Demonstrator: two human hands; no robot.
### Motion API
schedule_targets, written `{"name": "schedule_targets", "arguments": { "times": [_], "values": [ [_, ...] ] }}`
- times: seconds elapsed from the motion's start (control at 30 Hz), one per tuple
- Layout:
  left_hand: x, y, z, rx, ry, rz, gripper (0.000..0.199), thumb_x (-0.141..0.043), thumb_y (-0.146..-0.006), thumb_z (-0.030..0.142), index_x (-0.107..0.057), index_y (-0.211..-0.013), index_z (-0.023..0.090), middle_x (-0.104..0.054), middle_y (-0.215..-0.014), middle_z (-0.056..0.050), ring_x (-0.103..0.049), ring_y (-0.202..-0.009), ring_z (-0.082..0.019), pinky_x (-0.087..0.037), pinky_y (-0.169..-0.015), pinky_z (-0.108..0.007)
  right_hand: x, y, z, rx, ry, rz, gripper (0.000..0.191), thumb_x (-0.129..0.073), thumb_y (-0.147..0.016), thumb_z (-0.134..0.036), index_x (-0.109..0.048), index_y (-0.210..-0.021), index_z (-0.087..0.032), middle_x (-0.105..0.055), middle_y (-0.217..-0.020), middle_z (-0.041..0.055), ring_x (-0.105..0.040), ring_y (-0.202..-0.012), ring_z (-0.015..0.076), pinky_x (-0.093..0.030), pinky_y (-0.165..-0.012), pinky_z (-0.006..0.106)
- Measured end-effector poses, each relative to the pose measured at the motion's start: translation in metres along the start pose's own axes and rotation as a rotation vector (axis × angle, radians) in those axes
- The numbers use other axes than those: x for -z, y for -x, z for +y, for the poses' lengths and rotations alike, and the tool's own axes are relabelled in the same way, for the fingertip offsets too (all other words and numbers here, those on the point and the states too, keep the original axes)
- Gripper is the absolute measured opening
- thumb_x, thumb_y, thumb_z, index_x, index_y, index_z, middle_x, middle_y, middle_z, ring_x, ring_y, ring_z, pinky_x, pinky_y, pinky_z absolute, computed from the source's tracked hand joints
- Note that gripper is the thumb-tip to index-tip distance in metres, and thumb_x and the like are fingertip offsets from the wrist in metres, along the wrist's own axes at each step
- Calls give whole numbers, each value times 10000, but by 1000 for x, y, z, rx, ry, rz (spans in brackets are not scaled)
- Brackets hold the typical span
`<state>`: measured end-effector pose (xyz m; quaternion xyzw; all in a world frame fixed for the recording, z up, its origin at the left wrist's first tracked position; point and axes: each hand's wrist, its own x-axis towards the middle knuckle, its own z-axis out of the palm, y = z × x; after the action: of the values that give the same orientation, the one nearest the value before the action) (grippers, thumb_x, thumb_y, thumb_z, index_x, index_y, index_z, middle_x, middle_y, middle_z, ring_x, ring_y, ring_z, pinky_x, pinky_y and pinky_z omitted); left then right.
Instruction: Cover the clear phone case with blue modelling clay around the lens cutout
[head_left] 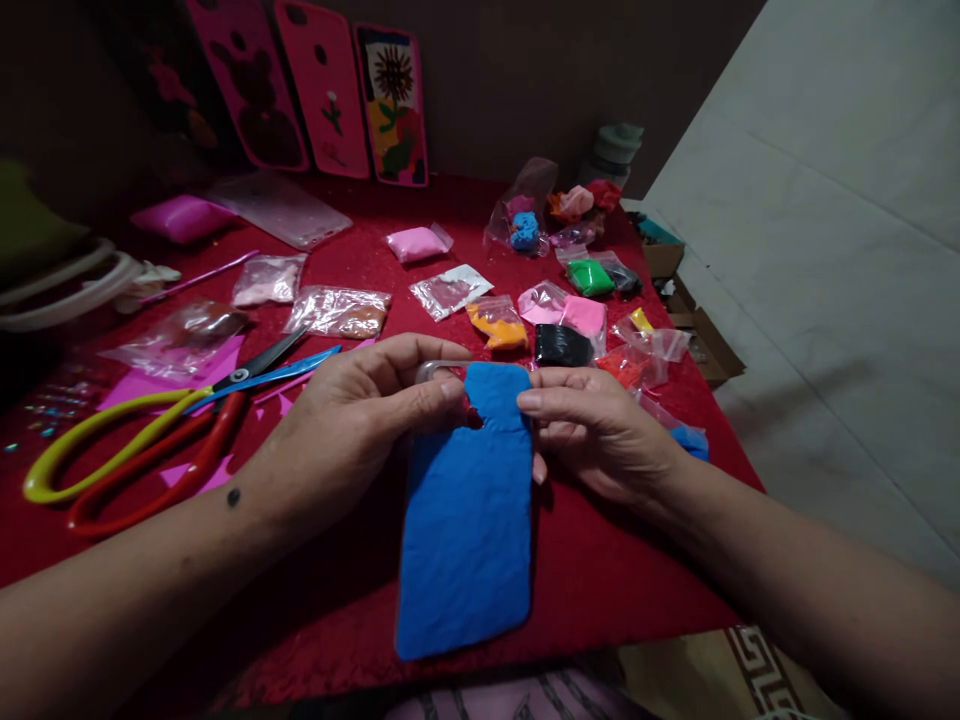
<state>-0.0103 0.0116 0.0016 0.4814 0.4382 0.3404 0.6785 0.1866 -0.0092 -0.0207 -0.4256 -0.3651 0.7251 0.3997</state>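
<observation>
A phone case covered with blue clay [466, 520] lies on the red table [600, 590], long side toward me. My left hand [360, 420] pinches its top left corner at the camera cut-out, thumb on the blue clay. Gripping the top right edge with thumb and fingers is my right hand [592, 430]. A bare clear strip of the case shows just above my left thumb.
Scissors with yellow and red handles [150, 430] lie left of my hands on pink paper scraps. Several small bags of coloured clay, black [562, 345], orange [499, 328], green [590, 277], pink [416, 243], sit behind. Decorated phone cases [390, 105] lean on the back wall. The table edge drops off at right.
</observation>
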Motion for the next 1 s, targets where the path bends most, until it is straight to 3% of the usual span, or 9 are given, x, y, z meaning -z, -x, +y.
{"name": "schedule_targets", "arguments": {
  "times": [0.3, 0.53, 0.87, 1.0],
  "values": [
    [0, -1, 0, 5, -25, 40, 135, -755, -798, 232, -717, -927, 218, -766, -776, 4, -699, -624, -124, -554, -564, -180, 2, -1, 5, 0, 54, 1, 258, -745, -753, -323, -599, -653, -135, -622, -549, 32, -572, -411, 115, -432, -424, 201],
    [2, 0, -1, -18, 25, 4, 114, -752, -805, 214, -721, -915, 209, -758, -748, 13, -693, -628, -94, -549, -597, -153, 0, 0, 3, 62, -39, -28, 320, -715, -776, -412, -659, -646, -125, -624, -587, 44, -589, -459, 143, -503, -428, 250],
    [1, 0, 0, -21, -37, 5, 80, -749, -820, 225, -729, -897, 216, -764, -744, 18, -692, -631, -91, -551, -600, -136, 2, -2, 13, 132, 146, 16, 397, -630, -900, -462, -608, -660, -147, -606, -507, 16, -556, -386, 107, -408, -396, 192],
    [0, -1, 0, -24, -33, -1, 74, -747, -825, 223, -727, -895, 215, -761, -738, 24, -684, -629, -84, -545, -600, -127, 2, -2, 13, 123, 92, 11, 373, -629, -888, -446, -630, -668, -145, -613, -523, 18, -557, -389, 114, -424, -388, 204]
  ]
}}
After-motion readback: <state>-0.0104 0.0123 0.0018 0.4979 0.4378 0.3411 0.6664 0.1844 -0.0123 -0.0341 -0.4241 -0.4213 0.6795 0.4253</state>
